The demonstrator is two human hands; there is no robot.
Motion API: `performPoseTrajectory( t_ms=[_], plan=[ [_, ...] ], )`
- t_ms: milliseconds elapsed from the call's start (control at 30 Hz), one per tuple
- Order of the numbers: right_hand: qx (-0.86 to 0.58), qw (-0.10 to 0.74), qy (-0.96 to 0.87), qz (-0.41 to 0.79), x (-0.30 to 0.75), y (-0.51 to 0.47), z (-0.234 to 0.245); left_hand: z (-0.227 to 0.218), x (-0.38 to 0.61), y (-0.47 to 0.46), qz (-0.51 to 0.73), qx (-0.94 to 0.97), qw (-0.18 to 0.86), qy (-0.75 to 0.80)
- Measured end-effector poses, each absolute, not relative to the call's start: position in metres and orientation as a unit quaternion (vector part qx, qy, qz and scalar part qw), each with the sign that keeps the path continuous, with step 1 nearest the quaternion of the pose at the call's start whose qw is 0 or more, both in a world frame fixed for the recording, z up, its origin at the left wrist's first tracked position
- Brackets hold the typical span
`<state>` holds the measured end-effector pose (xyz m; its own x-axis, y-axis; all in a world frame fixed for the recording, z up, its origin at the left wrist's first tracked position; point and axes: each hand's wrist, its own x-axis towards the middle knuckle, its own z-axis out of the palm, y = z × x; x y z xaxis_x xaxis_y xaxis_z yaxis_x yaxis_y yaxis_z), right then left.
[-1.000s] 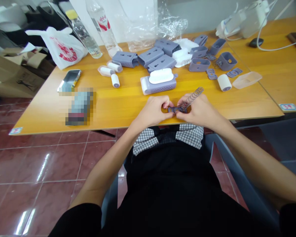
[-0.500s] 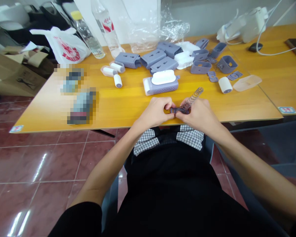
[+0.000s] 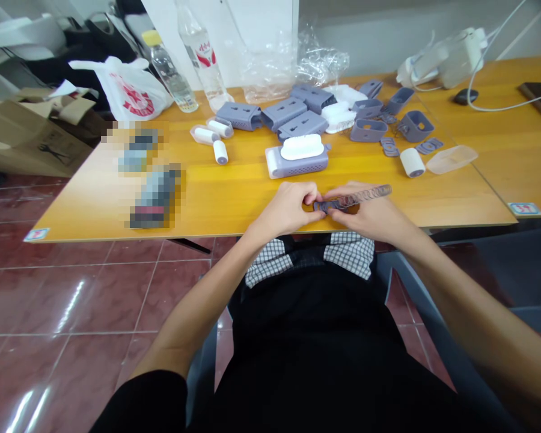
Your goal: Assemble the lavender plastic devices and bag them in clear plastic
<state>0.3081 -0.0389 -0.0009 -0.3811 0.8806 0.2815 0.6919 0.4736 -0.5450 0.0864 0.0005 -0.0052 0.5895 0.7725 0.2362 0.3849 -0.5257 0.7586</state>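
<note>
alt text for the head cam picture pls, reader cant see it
A seated person's left hand and right hand pinch a small purple part with a coil spring sticking out to the right, at the near edge of a wooden table. Behind them lie purple plastic housings, white rollers and two water bottles.

Both forearms converge, left hand point(image 3: 287, 207) and right hand point(image 3: 370, 211) pinched together, fingertips nearly touching.

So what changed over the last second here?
The spring swung down: its free end, earlier tilted up, now points nearly level to the right. The left hand and right hand keep pinching it and the small purple part. Everything else stayed put.
</note>
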Motion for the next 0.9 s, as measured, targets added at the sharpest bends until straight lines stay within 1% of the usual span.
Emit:
performPoseTrajectory(
  t_ms=[133,300,500,900],
  plan=[
    [-0.468,0.284,-0.818,0.177,0.3158,-0.0394,-0.002,-0.005,0.0861,0.0005,0.291,0.822,0.347,0.345],
    [-0.455,0.26,-0.837,0.161,0.3187,-0.0378,-0.0048,-0.0061,0.086,0.0019,0.285,0.822,0.352,0.346],
    [-0.445,0.273,-0.841,0.143,0.3171,-0.0382,-0.0081,-0.0059,0.0862,0.0025,0.284,0.82,0.364,0.338],
    [-0.412,0.253,-0.869,0.1,0.3195,-0.0379,-0.0095,-0.0015,0.0907,0.0042,0.255,0.838,0.327,0.356]
  ],
)
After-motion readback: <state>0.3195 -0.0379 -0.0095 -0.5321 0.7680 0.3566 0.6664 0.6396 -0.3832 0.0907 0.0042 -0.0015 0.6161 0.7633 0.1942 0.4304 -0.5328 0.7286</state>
